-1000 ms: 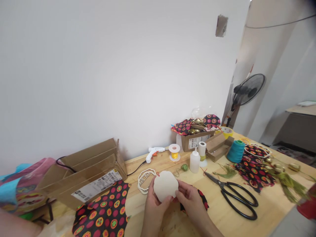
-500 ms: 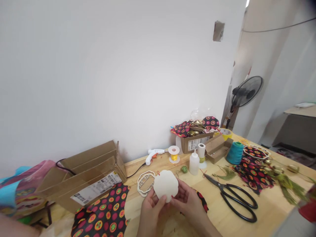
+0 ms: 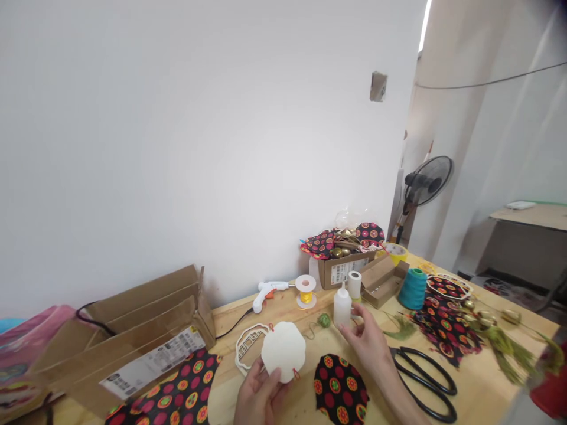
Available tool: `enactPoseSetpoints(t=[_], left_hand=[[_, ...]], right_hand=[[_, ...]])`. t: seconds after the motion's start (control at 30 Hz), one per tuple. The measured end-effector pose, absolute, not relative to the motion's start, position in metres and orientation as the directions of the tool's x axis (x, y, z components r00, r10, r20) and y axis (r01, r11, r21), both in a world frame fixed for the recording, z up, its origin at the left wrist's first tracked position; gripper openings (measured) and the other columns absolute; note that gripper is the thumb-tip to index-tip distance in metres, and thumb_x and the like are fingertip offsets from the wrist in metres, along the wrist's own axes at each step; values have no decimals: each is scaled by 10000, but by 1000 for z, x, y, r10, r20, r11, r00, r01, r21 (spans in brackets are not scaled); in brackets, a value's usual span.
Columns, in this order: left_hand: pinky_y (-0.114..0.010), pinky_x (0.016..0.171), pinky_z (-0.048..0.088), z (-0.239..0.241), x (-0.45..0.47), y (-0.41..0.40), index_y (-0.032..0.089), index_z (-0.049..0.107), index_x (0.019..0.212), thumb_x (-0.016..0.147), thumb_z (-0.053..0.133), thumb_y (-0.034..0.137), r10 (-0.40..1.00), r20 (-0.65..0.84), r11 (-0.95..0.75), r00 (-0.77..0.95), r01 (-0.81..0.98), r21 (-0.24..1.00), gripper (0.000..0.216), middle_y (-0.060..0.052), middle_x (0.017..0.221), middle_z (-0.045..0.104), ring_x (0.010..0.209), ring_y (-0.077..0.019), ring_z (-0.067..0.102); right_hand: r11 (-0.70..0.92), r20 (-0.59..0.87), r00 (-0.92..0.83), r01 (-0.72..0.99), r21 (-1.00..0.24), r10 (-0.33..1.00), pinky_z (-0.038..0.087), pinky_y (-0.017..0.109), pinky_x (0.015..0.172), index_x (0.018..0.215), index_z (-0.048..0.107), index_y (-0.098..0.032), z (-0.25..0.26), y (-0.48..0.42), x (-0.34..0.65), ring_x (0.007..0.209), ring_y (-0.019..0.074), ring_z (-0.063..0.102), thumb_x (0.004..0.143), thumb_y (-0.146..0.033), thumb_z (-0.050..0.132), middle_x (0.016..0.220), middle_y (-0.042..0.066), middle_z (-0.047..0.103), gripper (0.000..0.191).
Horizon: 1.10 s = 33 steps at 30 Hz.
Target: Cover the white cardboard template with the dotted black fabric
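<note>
My left hand (image 3: 259,396) grips a white scalloped disc (image 3: 283,350) upright over the wooden table (image 3: 478,372). My right hand (image 3: 370,342) stretches forward with fingers apart, its fingertips close to a small white glue bottle (image 3: 341,306). A round piece of black patterned fabric (image 3: 340,388) lies on the table between the hands. A white lattice frame (image 3: 248,345) lies just behind the disc.
Black scissors (image 3: 427,389) lie right of my right hand. Behind are a glue gun (image 3: 268,290), yellow thread spool (image 3: 305,290), teal thread cone (image 3: 411,288) and a cardboard box of fabric pieces (image 3: 343,262). Flattened cardboard (image 3: 137,327) and patterned cloth (image 3: 163,398) lie at the left.
My right hand let go of the white disc and reached forward towards the glue bottle. The round patterned fabric piece is now uncovered. The view tilted up and shifted left.
</note>
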<state>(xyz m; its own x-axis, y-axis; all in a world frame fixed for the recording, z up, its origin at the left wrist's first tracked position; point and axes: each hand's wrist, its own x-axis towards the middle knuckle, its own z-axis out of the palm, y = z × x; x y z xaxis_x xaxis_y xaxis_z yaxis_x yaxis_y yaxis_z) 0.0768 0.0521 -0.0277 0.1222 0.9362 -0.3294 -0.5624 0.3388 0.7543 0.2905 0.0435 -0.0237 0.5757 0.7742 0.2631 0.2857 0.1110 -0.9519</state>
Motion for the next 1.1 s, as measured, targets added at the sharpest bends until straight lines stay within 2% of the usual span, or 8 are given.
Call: enactPoseSetpoints(t=[0.23,0.33,0.53,0.7,0.77,0.87,1.0,1.1], left_hand=[[-296,674,510,-24,70,55,177,442,1176,514,744,150,947,-279,315,159,-637,704,728,-51,816,705,744,-224,652],[-305,684,507,-23,70,55,169,553,1032,514,748,186,954,-267,292,138,-638,713,553,-53,814,703,726,-220,651],[-309,649,501,-24,69,55,168,624,860,505,756,237,967,-239,241,84,-601,762,385,-60,812,694,724,-226,643],[-289,577,489,-36,69,60,151,632,820,504,750,315,968,-250,222,32,-582,783,375,-59,711,692,594,-194,635],[-282,547,483,-40,70,62,140,631,798,486,758,321,969,-244,215,28,-577,788,383,-66,685,691,573,-196,632],[-259,462,459,-42,73,64,135,626,771,457,766,344,973,-230,182,-10,-580,794,403,-75,671,690,536,-200,623],[-252,441,463,-40,72,65,150,633,797,422,774,362,966,-231,134,-113,-545,828,453,-73,736,698,549,-196,625],[-238,418,459,-37,69,66,163,644,776,411,772,382,962,-210,93,-175,-513,853,444,-61,717,702,543,-186,621]], right_hand=[[17,322,456,556,-831,830,374,395,729,835,604,-182,-13,61,299,812,295,543,564,-276,628,825,87,629,288],[127,376,323,588,-799,869,379,382,798,952,570,-155,0,53,290,893,282,532,616,-293,601,947,101,615,365],[467,422,-203,455,-758,883,373,353,893,1184,479,-248,35,38,277,1074,249,468,705,-238,565,1188,56,528,487],[443,471,-30,397,-804,882,351,403,924,1081,568,-253,62,51,276,1068,278,476,607,-262,672,1150,58,562,485],[426,476,82,332,-841,876,463,351,764,1010,573,-218,74,58,276,876,248,573,585,-275,690,1001,63,623,445],[417,446,187,177,-892,875,476,250,557,905,548,-201,91,67,273,649,172,579,540,-273,729,812,19,630,413],[415,389,171,-158,-896,905,468,235,575,926,528,-210,100,82,260,688,163,584,490,-193,771,864,12,633,500],[309,260,167,-543,-781,951,468,215,533,872,554,-175,86,96,243,632,147,585,449,-155,795,752,5,646,487]])
